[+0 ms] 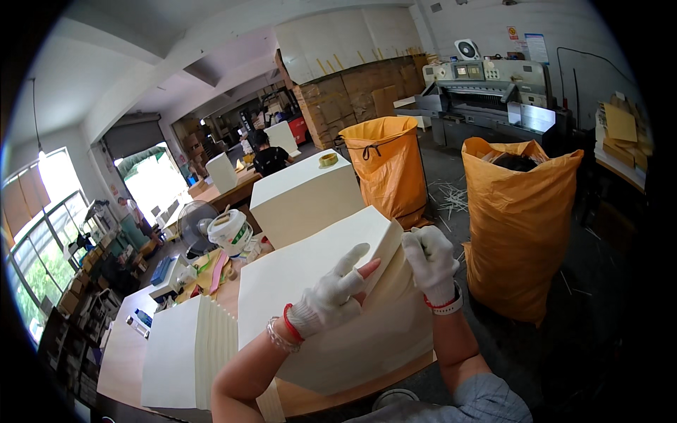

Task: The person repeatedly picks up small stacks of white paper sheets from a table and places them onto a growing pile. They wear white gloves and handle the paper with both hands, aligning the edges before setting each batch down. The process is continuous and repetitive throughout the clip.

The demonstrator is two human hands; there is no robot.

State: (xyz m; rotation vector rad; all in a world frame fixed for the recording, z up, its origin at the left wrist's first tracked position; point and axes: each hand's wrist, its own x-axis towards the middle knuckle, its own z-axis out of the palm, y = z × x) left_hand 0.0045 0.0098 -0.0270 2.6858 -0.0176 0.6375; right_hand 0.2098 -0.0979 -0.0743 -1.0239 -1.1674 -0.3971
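Note:
A tall stack of white paper sheets [310, 254] stands on the table in front of me, its upper sheets bent and raised along the right edge. My left hand [333, 296], in a white glove with bare fingertips showing, rests at that raised edge. Its thumb is stretched apart from the other fingers. At the stack's right corner my right hand [428, 261], also gloved, is closed against the raised sheets with its fingers curled in. The pinched part is mostly hidden behind the fingers.
Another paper stack [303, 194] stands beyond, bearing a tape roll [328, 160]. A lower stack [176, 352] sits at left, near a white bucket [229, 231]. Two orange sacks [522, 225] [384, 166] stand right. A person [270, 156] works farther back; a cutting machine [486, 92] stands behind.

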